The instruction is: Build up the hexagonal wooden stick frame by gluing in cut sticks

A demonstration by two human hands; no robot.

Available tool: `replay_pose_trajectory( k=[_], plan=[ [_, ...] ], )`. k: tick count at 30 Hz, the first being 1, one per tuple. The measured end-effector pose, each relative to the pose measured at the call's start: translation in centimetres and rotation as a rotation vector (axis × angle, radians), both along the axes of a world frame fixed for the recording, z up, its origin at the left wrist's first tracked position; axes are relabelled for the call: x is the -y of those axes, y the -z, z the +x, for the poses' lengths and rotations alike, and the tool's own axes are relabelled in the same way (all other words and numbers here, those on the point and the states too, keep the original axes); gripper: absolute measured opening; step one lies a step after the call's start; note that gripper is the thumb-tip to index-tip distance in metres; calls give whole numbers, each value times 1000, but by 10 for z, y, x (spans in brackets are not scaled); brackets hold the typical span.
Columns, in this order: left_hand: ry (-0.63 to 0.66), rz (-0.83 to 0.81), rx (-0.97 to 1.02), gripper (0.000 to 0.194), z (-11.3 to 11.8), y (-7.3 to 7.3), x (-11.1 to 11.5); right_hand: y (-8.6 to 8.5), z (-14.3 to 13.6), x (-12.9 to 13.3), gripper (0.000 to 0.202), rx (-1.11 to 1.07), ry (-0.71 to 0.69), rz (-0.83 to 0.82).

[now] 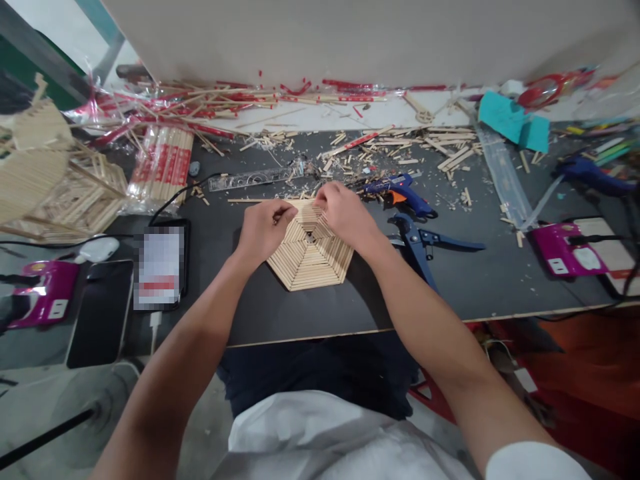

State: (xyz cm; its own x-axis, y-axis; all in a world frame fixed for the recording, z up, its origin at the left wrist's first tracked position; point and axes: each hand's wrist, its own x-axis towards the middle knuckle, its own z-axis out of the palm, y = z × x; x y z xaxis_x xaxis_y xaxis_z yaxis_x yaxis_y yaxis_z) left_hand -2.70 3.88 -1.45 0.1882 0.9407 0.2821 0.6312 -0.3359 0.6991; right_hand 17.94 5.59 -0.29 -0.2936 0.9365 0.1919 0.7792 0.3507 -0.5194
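A many-sided panel of thin wooden sticks [311, 263] lies flat on the dark table, its sticks laid in rings around a small central gap. My left hand [265, 230] is at its upper left edge, with fingers pinched at a long thin stick [243, 201] that sticks out to the left. On the panel's upper right edge rests my right hand [343, 213], its fingers closed together at the same edge; what they grip is too small to make out. Just right of my right hand lie a blue glue gun [400, 190] and a blue-handled cutter [420, 241].
Stick scraps and a clear ruler [250, 179] lie behind the panel. Bagged sticks [161, 163], phones [100, 313] and more stick panels [85, 193] are on the left. At the right are a purple power box [567, 248] and another glue gun [595, 175].
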Motion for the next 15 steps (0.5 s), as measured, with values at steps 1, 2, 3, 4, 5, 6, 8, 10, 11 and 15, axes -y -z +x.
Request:
replay_pose_trajectory(
  k=[1,2,3,4,5,6,8,10,11,15],
  plan=[
    [2,1,5,16,0,0,0,-2,3,0,21,-40,71,62],
    [2,0,7,16,0,0,0,-4,7,0,25,-88,145,127],
    [2,-1,6,16,0,0,0,-7,12,0,28,-135,208,185],
    [3,-2,2,16,-1,0,0,-9,18,1,30,-174,248,225],
    [5,-2,-2,16,-1,0,0,-12,23,2,30,-200,250,237],
    [6,1,-6,16,-1,0,0,-13,27,3,28,-211,216,224],
    [8,6,-17,17,-1,1,0,-15,31,6,22,-187,78,124],
    [4,8,-32,17,-1,1,0,-13,31,7,15,-128,-12,-17],
    [2,9,-42,17,-1,0,0,-12,29,7,12,-102,-18,-76],
    [-1,9,-86,20,0,-2,0,-7,18,-1,6,-40,47,-151]
  ],
)
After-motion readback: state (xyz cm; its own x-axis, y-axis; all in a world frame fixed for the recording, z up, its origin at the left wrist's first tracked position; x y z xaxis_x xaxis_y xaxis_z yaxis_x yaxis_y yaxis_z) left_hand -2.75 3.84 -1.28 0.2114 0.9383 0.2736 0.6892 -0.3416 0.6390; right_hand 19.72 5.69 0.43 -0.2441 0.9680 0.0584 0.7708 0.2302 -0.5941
